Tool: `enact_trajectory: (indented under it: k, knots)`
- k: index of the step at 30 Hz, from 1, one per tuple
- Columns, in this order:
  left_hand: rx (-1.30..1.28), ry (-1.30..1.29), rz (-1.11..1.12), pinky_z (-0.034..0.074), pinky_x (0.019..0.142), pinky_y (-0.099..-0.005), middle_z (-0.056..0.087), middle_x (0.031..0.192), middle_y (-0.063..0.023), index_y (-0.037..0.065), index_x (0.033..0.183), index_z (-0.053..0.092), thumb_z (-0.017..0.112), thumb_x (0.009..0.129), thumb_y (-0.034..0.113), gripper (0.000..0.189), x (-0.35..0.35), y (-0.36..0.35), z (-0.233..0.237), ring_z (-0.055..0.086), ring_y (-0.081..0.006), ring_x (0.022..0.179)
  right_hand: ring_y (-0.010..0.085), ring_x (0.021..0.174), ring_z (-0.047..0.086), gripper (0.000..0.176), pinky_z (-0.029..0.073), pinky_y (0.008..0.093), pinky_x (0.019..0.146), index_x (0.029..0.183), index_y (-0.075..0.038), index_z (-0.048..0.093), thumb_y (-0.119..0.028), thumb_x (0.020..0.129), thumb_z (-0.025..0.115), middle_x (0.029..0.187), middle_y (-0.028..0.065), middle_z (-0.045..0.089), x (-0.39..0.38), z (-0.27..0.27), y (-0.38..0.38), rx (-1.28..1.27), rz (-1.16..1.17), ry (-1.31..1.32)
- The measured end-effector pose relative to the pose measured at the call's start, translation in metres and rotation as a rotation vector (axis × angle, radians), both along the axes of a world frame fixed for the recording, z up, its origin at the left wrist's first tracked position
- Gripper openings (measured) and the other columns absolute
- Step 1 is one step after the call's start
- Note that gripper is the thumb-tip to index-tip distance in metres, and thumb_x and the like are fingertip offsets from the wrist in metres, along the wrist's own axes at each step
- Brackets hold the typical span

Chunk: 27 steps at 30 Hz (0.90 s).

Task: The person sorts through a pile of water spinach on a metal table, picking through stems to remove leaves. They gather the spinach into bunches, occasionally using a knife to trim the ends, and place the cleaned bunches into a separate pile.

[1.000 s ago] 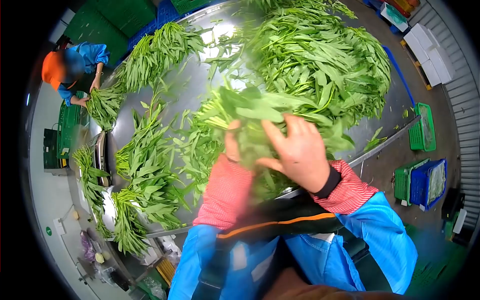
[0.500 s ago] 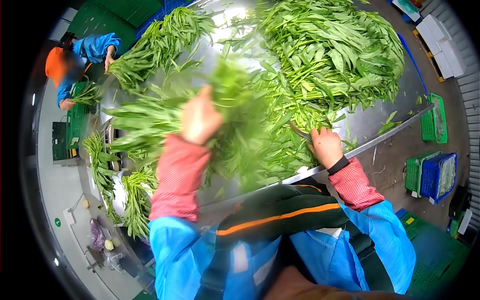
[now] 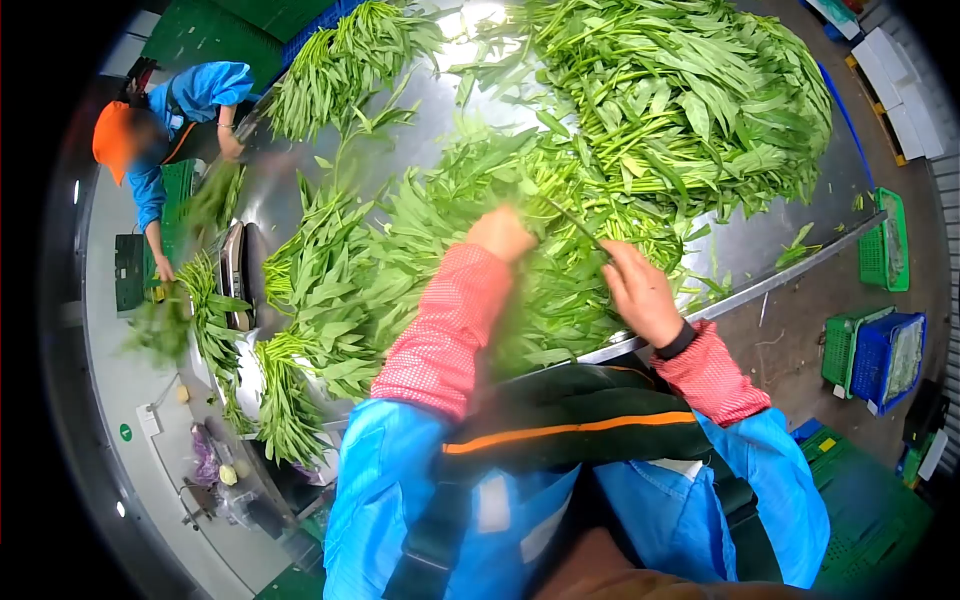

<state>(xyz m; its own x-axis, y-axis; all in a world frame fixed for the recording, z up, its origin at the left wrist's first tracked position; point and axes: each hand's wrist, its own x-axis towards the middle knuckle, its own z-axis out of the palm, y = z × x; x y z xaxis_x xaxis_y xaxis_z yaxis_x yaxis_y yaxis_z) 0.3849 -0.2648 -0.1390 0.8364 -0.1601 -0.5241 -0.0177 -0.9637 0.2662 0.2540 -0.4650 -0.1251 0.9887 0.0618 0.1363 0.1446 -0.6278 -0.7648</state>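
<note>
My right hand (image 3: pixel 645 290) is closed around a knife (image 3: pixel 578 224), its thin dark blade pointing up and left over cut stems. Close to the blade tip, my left hand (image 3: pixel 503 235) is smeared by motion among long-leaved greens that look like water spinach (image 3: pixel 430 215); its fingers cannot be made out. Loose leaves and stems lie under both hands. Beyond them rises a large heap of the same greens (image 3: pixel 690 100) on the metal table (image 3: pixel 745 235).
A co-worker in an orange cap (image 3: pixel 113 140) stands at the far left, handling blurred greens. Bunches (image 3: pixel 285 385) lie along the left, near a dark scale-like device (image 3: pixel 236 275). Green (image 3: pixel 885 240) and blue crates (image 3: pixel 885 360) stand on the floor at right.
My left hand has moved right, toward the knife. The knife has lifted slightly, showing more blade. Leaves now lie where my left hand was. The co-worker's arms have shifted, one lower down.
</note>
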Motion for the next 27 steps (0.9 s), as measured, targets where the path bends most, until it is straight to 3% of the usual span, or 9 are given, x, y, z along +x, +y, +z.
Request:
enact_trajectory:
  k: [2, 4, 10, 15, 20, 22, 25, 26, 27]
  knots:
    - [-0.009, -0.034, -0.019, 0.053, 0.077, -0.0418, 0.066, 0.094, -0.0202, 0.006, 0.133, 0.038, 0.062, 0.077, 0.023, 0.063, 0.0, 0.002, -0.011, 0.065, -0.0334, 0.086, 0.0352, 0.079, 0.063, 0.023, 0.052, 0.0386, 0.066, 0.109, -0.006, 0.053, -0.011, 0.087, 0.056, 0.094, 0.0167, 0.063, 0.013, -0.013, 0.019, -0.209, -0.035, -0.103]
    - [-0.003, -0.055, -0.006, 0.053, 0.077, -0.0417, 0.066, 0.093, -0.0198, 0.004, 0.123, 0.047, 0.062, 0.076, 0.022, 0.052, -0.003, 0.002, -0.014, 0.065, -0.0333, 0.086, 0.0358, 0.067, 0.062, 0.011, 0.05, 0.0424, 0.056, 0.098, -0.006, 0.049, -0.01, 0.088, 0.05, 0.083, 0.0191, 0.06, 0.031, -0.03, 0.029, -0.458, 0.023, 0.106]
    - [-0.006, -0.144, 0.035, 0.052, 0.077, -0.0426, 0.067, 0.091, -0.0185, 0.001, 0.107, 0.055, 0.062, 0.076, 0.021, 0.038, -0.017, -0.005, -0.035, 0.065, -0.0341, 0.085, 0.0339, 0.058, 0.061, 0.008, 0.049, 0.0444, 0.049, 0.091, -0.003, 0.045, -0.009, 0.087, 0.041, 0.066, 0.0178, 0.06, 0.082, -0.092, 0.057, -0.529, -0.02, 0.041]
    - [0.014, -0.129, 0.058, 0.052, 0.077, -0.042, 0.066, 0.091, -0.0199, 0.001, 0.108, 0.054, 0.06, 0.079, 0.022, 0.037, -0.016, -0.006, -0.022, 0.065, -0.0341, 0.086, 0.0323, 0.06, 0.064, 0.01, 0.051, 0.043, 0.05, 0.093, -0.004, 0.048, -0.008, 0.085, 0.044, 0.069, 0.017, 0.062, 0.035, -0.07, 0.031, -0.591, 0.015, 0.198]
    - [0.018, -0.098, 0.107, 0.052, 0.077, -0.0412, 0.065, 0.092, -0.0206, 0.0, 0.109, 0.054, 0.059, 0.08, 0.023, 0.037, -0.015, -0.006, -0.015, 0.065, -0.0344, 0.086, 0.0337, 0.06, 0.062, 0.005, 0.049, 0.0426, 0.052, 0.09, -0.005, 0.046, -0.007, 0.085, 0.046, 0.071, 0.0164, 0.06, -0.032, -0.056, -0.017, -0.611, 0.075, 0.154]
    - [-0.008, -0.162, 0.111, 0.052, 0.077, -0.041, 0.066, 0.093, -0.0199, 0.002, 0.11, 0.055, 0.059, 0.08, 0.023, 0.037, -0.021, -0.005, -0.012, 0.065, -0.0344, 0.086, 0.0363, 0.066, 0.061, 0.01, 0.049, 0.0434, 0.056, 0.094, -0.005, 0.049, -0.012, 0.087, 0.05, 0.078, 0.0173, 0.061, -0.032, -0.027, -0.03, -0.353, -0.019, 0.123]
    - [-0.19, -0.257, 0.094, 0.051, 0.075, -0.0427, 0.066, 0.09, -0.0201, 0.005, 0.103, 0.057, 0.069, 0.071, 0.035, 0.045, -0.029, 0.008, 0.025, 0.065, -0.0364, 0.082, 0.0395, 0.072, 0.06, 0.02, 0.048, 0.0443, 0.061, 0.106, -0.005, 0.053, -0.013, 0.087, 0.056, 0.081, 0.0206, 0.061, -0.03, -0.03, -0.057, -0.257, -0.199, 0.007]
    - [-0.233, -0.328, 0.165, 0.052, 0.072, -0.0386, 0.068, 0.086, -0.0137, 0.007, 0.107, 0.057, 0.071, 0.07, 0.028, 0.045, -0.027, 0.026, 0.015, 0.066, -0.0285, 0.078, 0.0391, 0.073, 0.06, 0.021, 0.048, 0.0438, 0.06, 0.107, -0.006, 0.054, -0.012, 0.087, 0.055, 0.084, 0.0203, 0.061, -0.029, -0.034, -0.064, -0.299, -0.219, -0.015]
    - [-0.472, -0.335, 0.214, 0.052, 0.071, -0.0365, 0.068, 0.086, -0.0114, 0.006, 0.108, 0.058, 0.071, 0.071, 0.024, 0.044, -0.026, 0.036, 0.031, 0.065, -0.0242, 0.077, 0.0344, 0.078, 0.059, 0.03, 0.048, 0.0426, 0.066, 0.109, -0.007, 0.057, -0.017, 0.081, 0.063, 0.09, 0.0154, 0.059, -0.027, -0.037, -0.069, -0.368, -0.167, 0.045]
